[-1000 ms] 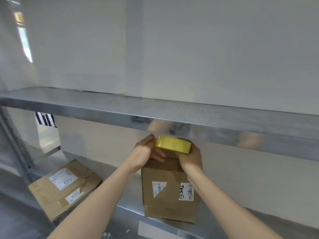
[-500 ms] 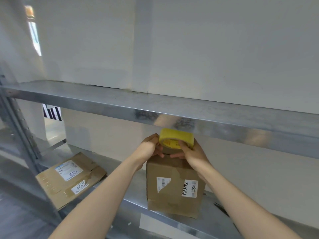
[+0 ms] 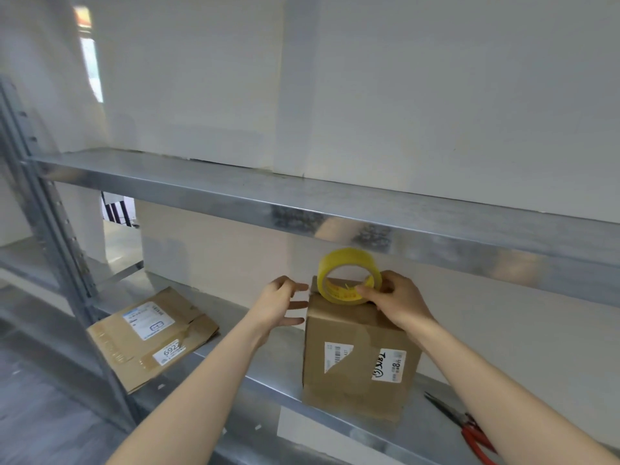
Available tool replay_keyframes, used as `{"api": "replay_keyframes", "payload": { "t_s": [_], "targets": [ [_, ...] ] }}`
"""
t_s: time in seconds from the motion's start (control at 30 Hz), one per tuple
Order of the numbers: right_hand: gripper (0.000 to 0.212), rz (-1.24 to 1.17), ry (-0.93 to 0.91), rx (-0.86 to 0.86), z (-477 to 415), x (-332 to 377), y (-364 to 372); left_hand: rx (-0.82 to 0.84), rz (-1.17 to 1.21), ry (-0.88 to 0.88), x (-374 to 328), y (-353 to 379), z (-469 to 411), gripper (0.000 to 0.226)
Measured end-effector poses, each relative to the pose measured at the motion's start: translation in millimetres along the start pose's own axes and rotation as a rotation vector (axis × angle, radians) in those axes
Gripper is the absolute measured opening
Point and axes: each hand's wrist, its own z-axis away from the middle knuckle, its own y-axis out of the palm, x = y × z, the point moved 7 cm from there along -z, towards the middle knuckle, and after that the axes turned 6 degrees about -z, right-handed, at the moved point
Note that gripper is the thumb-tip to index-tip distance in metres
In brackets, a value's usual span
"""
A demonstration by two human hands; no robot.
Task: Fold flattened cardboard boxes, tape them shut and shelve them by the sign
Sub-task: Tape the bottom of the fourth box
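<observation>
Cardboard box [image 3: 359, 357] stands upright on the lower metal shelf [image 3: 268, 374]; I note this from the head view. The right hand [image 3: 399, 303] pinches a yellow tape roll [image 3: 345, 255], on edge atop the box. The left hand [image 3: 278, 305] is spread, fingers straight, just beside the box's upper left edge. A flattened box [image 3: 151, 337] lies further left.

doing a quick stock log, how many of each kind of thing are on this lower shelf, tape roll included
cardboard boxes: 2 (standing box, flattened box)
tape rolls: 1 (yellow tape roll, in the right hand)
cutting tools: 1 (red-handled tool)
total: 4
</observation>
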Motion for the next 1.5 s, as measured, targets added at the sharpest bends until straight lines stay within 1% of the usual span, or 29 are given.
{"api": "replay_keyframes", "payload": {
  "t_s": [0.07,0.23,0.37,0.53,0.6,0.73,0.8,0.87,0.9,1.03,1.1,1.2,1.27,1.43,1.5],
  "targets": [
    [0.023,0.011,-0.018,-0.006,0.7,-1.7,-0.4,-0.010,0.002,-0.012,1.3,-1.5,-0.8,0.024],
    [0.036,0.150,-0.028,-0.117,0.2,-7.8,-2.3,-0.014,0.014,-0.044,2.2,4.1,-5.0,0.023],
    [0.038,0.239,0.053,-0.057,-1.9,-9.0,3.6,-0.049,-0.037,-0.067,1.6,3.6,-9.8,0.020],
    [0.045,0.216,-0.021,0.022,-1.6,3.2,-1.4,-0.066,-0.139,-0.007,-10.5,4.4,-14.9,0.021],
    [0.048,0.215,-0.040,0.038,-5.0,4.3,-5.3,-0.082,-0.122,-0.002,-10.5,2.6,-15.3,0.020],
    [0.050,0.174,-0.038,0.046,-8.5,-3.7,-11.7,-0.074,-0.039,-0.047,2.4,-1.3,-14.8,0.018],
    [0.058,0.118,-0.034,0.062,-7.6,-6.5,-12.4,-0.071,-0.026,-0.055,5.0,-1.8,-16.9,0.018],
    [0.076,0.052,-0.038,0.063,-8.2,-8.9,-13.5,-0.074,-0.034,-0.058,6.2,-1.4,-18.0,0.019],
    [0.080,0.031,-0.038,0.067,-9.0,-10.7,-14.4,-0.077,-0.036,-0.063,7.6,-0.7,-18.6,0.019],
    [0.072,-0.005,-0.032,0.076,-5.5,-10.5,-14.6,-0.091,-0.022,-0.090,15.5,1.8,-20.0,0.021],
    [0.068,0.024,-0.054,0.068,-4.7,-9.6,-15.3,-0.105,-0.010,-0.093,15.8,2.2,-19.4,0.022],
    [0.045,0.082,-0.099,0.066,-2.0,-5.3,-11.9,-0.127,0.031,-0.092,17.3,-0.4,-15.7,0.023],
    [0.034,0.105,-0.122,0.086,1.8,-2.6,-7.3,-0.136,0.065,-0.101,19.8,-3.7,-11.0,0.023],
    [0.031,0.105,-0.145,0.090,5.8,-4.7,-10.6,-0.110,0.060,-0.085,16.2,-3.4,0.6,0.023],
    [0.031,0.065,-0.129,0.112,7.0,-4.1,-12.1,-0.103,0.052,-0.080,15.8,-1.4,2.2,0.023]
  ]
}}
